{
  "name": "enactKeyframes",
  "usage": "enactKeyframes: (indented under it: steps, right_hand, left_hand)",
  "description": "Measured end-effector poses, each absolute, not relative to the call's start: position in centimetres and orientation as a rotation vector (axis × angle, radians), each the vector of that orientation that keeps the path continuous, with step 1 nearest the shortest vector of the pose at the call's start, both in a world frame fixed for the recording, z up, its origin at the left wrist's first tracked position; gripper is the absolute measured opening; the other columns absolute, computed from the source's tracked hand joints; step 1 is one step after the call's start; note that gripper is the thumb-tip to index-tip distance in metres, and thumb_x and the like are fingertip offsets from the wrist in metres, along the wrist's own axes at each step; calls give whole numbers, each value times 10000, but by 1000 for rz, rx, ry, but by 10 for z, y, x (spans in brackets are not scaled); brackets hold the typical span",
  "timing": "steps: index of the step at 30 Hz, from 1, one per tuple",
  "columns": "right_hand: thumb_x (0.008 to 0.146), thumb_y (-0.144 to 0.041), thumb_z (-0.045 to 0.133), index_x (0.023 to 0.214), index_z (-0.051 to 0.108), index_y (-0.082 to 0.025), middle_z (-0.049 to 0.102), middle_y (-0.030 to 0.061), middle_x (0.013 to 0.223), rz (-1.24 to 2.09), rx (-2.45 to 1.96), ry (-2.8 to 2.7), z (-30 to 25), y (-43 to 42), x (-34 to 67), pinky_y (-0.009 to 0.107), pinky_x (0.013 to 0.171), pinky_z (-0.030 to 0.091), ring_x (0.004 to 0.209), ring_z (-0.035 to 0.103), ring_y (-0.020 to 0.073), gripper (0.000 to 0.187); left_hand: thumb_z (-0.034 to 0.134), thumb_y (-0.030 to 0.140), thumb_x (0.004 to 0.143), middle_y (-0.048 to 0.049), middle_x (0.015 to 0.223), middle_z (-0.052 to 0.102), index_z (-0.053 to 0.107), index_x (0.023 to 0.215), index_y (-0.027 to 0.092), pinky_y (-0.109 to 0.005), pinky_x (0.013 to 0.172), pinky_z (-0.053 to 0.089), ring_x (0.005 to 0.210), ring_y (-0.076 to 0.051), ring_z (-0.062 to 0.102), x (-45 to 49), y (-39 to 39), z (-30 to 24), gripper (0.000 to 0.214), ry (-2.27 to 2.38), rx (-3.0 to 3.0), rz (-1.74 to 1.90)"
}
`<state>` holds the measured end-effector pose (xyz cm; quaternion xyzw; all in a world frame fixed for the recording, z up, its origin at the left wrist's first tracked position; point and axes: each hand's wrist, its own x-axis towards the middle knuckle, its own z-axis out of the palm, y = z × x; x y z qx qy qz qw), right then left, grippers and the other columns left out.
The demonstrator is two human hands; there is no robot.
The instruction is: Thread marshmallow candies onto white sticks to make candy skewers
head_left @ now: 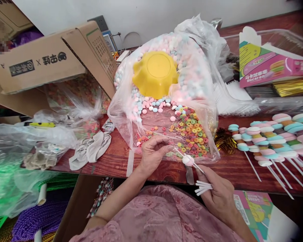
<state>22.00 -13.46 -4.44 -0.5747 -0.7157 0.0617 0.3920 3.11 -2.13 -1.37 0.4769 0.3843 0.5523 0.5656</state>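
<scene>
My right hand [218, 191] is closed around several white sticks [203, 187]. One thin stick points up and left from it, with a pale pink-and-white marshmallow [188, 160] threaded partway along. At that stick's upper end, my left hand [155, 151] makes a pinch; whatever lies between its fingertips is too small to make out. Both hands are over the near edge of an opened clear plastic bag [121, 112]. Inside lie colourful cereal rings [192, 131] and, farther back, a heap of pastel marshmallows [194, 74]. A yellow wavy-rimmed bowl [159, 69] rests upside down on the heap.
Finished-looking skewers of stacked marshmallows [272, 141] lie at the right, beneath a clear bin [275, 101] holding a pink Macaron carton [275, 67]. Leftward are a cardboard box [47, 60], grey cloth gloves [91, 151] and a yellow cutter [41, 124]. Purple cords [40, 215] hang below.
</scene>
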Motion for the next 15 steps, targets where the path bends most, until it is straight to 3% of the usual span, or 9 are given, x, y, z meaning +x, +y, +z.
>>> enactKeyframes:
  steps: [5,11,15]
  right_hand:
    - [943,-163,459,1135,638,-179,749,69,898,148,-1479,-1822,-44,-134,218,247,669,563,675,721,178,263]
    - [948,-180,481,1156,634,-205,729,30,797,218,-1439,-1758,-46,-133,213,204,540,514,549,668,139,259]
    - [939,-163,493,1190,608,-188,738,56,866,159,-1392,-1797,-48,-131,209,214,576,530,581,682,148,277]
  left_hand:
    - [843,285,724,-19,849,730,752,841,208,-264,753,552,806,-135,663,31,-22,-14,168,921,1427,1413]
    - [807,290,774,-23,851,744,746,868,209,-269,738,550,798,-140,674,29,-18,-21,138,961,1559,1440]
    - [805,295,776,-24,846,747,745,865,207,-276,738,552,791,-146,677,29,-16,-24,138,979,1548,1447]
